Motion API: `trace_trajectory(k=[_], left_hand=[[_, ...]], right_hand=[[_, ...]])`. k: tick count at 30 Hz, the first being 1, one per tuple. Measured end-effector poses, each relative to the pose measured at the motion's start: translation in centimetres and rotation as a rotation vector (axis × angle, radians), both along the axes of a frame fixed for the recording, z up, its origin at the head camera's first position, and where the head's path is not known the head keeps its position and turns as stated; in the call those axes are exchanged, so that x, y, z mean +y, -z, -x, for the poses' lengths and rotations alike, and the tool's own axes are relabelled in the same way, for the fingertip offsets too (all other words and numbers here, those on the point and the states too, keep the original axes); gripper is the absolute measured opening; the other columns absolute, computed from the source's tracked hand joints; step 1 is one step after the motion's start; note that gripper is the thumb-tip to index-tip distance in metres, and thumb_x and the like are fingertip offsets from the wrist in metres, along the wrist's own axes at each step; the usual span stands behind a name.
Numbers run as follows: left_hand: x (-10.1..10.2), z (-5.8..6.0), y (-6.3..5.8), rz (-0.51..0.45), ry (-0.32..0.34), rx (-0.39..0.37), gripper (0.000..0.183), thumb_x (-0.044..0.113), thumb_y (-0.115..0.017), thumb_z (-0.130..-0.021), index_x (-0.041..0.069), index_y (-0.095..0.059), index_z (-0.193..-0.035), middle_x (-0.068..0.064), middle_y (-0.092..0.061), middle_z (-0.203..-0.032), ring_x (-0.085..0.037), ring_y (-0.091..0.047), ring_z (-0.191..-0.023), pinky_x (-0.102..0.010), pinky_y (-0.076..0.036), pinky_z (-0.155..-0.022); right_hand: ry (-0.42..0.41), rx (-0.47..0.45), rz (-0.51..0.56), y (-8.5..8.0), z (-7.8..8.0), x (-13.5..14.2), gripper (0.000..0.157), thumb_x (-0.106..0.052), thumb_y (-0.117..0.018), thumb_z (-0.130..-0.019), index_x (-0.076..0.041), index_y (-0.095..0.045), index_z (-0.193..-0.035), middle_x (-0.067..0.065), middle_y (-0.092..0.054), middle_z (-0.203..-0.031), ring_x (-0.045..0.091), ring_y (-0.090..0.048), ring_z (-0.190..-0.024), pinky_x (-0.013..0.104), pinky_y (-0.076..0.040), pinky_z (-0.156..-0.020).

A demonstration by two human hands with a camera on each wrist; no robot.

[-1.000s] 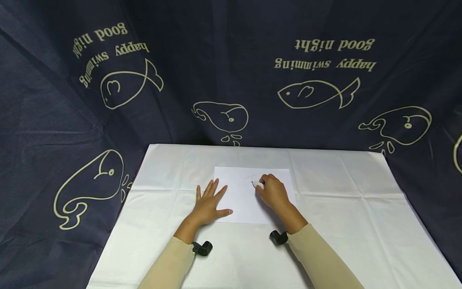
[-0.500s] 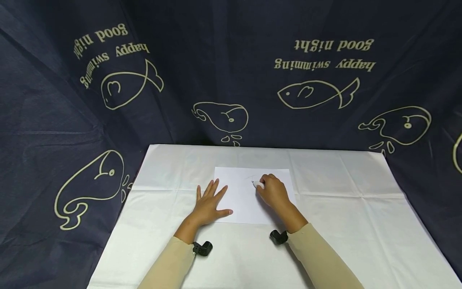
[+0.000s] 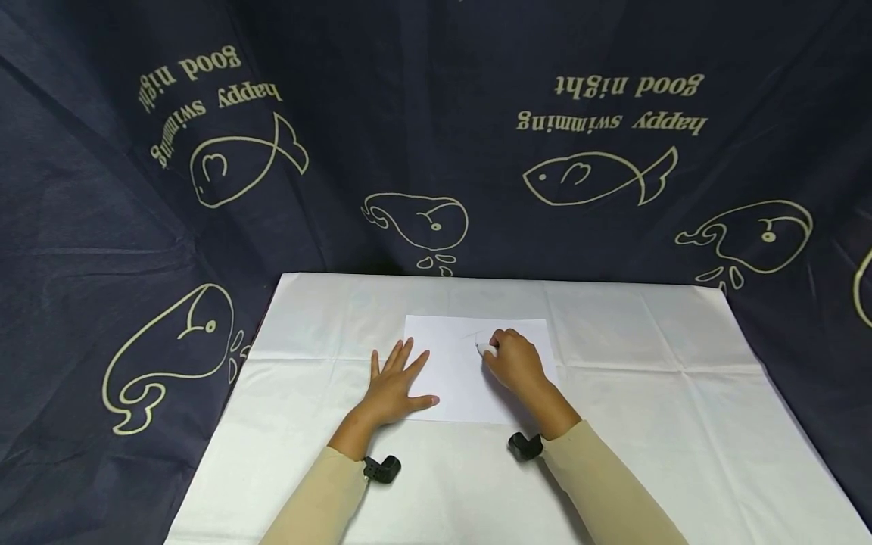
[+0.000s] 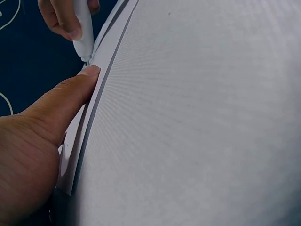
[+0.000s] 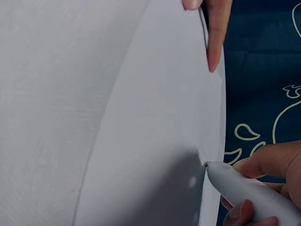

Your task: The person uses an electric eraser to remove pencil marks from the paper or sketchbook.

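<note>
A sheet of white paper lies on the table, with faint thin lines near its far edge. My left hand rests flat on its left side, fingers spread, the thumb along the near edge. My right hand grips a thick white pen with a rounded, tapering body and a small dark tip. In the right wrist view, thumb and fingers wrap round the barrel and the tip is at the paper, beside a dark shadow. The left wrist view has the same pen beyond the left thumb.
A white cloth with fold creases covers the table. Behind and to the left hangs a dark blue curtain printed with fish, whales and lettering. Each wrist carries a small black camera, one on the left and one on the right.
The pen's tip has shifted very slightly toward the near side of the paper, the right hand barely moving. My left hand stays in place.
</note>
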State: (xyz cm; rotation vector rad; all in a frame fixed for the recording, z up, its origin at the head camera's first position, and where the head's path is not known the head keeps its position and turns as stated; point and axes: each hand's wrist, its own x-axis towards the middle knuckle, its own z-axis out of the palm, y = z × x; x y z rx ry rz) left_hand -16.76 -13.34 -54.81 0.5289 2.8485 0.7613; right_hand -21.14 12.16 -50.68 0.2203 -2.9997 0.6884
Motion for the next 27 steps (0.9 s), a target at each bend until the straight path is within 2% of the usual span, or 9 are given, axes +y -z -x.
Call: trace_trajectory(k=[19, 27], left_hand=[[0.00, -0.03, 0.02, 0.009, -0.004, -0.013, 0.089, 0.059, -0.070, -0.088, 0.022, -0.032, -0.160, -0.012, -0.007, -0.172, -0.034, 0.000, -0.160, -0.070, 0.012, -0.120], [0.04, 0.02, -0.02, 0.013, -0.004, -0.008, 0.089, 0.059, -0.070, -0.088, 0.022, -0.032, -0.160, -0.012, -0.007, -0.172, -0.033, 0.000, -0.160, -0.070, 0.012, -0.120]], right_hand=[[-0.007, 0.061, 0.044, 0.52, -0.18, 0.33, 0.017, -0.016, -0.072, -0.090, 0.000, -0.068, -0.097, 0.015, -0.067, -0.092, 0.025, -0.062, -0.072, 0.044, -0.053, -0.068], [-0.006, 0.052, 0.064, 0.64, -0.12, 0.37, 0.018, -0.017, -0.072, -0.090, -0.001, -0.069, -0.098, 0.015, -0.067, -0.094, 0.025, -0.061, -0.074, 0.044, -0.053, -0.069]])
